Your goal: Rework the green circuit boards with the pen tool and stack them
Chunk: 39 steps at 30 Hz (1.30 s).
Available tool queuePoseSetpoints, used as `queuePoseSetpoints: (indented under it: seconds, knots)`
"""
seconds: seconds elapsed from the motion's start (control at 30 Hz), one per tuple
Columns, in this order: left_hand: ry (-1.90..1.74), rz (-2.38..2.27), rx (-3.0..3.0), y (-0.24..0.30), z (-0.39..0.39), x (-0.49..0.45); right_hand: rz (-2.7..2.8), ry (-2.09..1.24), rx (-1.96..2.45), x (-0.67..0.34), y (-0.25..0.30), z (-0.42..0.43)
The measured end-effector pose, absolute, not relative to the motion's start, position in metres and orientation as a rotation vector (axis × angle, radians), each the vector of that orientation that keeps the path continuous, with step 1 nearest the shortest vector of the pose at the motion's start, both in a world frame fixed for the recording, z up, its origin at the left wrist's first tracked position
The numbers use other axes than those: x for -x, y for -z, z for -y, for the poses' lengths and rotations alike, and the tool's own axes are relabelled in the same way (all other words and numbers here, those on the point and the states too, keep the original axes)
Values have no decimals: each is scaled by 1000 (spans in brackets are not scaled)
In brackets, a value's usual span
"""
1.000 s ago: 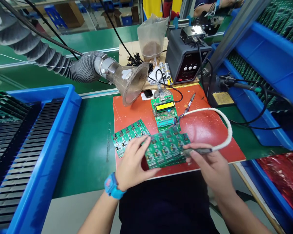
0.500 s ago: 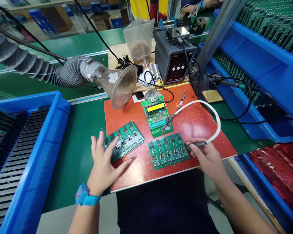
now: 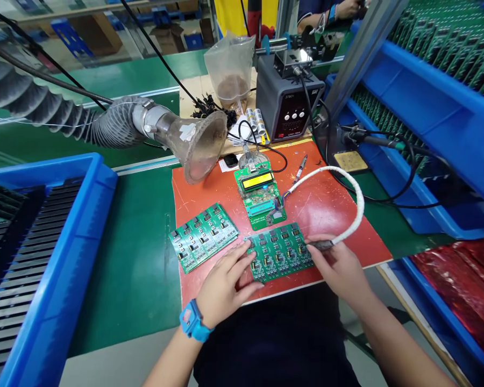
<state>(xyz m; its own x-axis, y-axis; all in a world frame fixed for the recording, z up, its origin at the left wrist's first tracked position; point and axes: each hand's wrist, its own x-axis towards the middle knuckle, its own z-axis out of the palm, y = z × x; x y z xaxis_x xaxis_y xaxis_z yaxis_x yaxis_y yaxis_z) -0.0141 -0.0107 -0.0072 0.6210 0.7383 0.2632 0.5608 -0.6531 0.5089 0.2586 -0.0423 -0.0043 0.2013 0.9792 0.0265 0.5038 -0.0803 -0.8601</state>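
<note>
A green circuit board panel [image 3: 280, 250] lies flat on the red mat [image 3: 326, 209] near its front edge. My left hand [image 3: 225, 285] rests open on the mat, fingertips touching the panel's left edge. My right hand [image 3: 339, 265] is closed on a dark probe [image 3: 321, 245] at the panel's right edge; a white sleeved cable [image 3: 349, 185] runs from the probe back to a small tester board with a yellow display [image 3: 260, 191]. A second green panel [image 3: 204, 236] lies to the left, half on the mat.
A grey fume hose with a clear funnel [image 3: 193, 142] hangs over the mat's back left. A soldering station [image 3: 288, 102] and a plastic bag [image 3: 232, 67] stand behind. Blue bins [image 3: 76, 236] flank the bench; the right-hand bins [image 3: 435, 107] hold several green boards.
My left hand moved right from the left-hand panel to the left edge of the front panel. One second ago both hands held that panel raised; it now lies flat.
</note>
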Motion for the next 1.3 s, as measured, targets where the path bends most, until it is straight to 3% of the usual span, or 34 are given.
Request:
queuePoseSetpoints:
  seconds: [0.4,0.97,1.3]
  knots:
    - [-700,-953,-2431,9,9,16,1332,-927,1627,-265,8,44]
    - [-746,-950,-2368,11,9,13,1332,-896,1657,-264,5,43]
    - [-503,-1048,-2492,1,14,5,1333,-898,1673,-265,5,43]
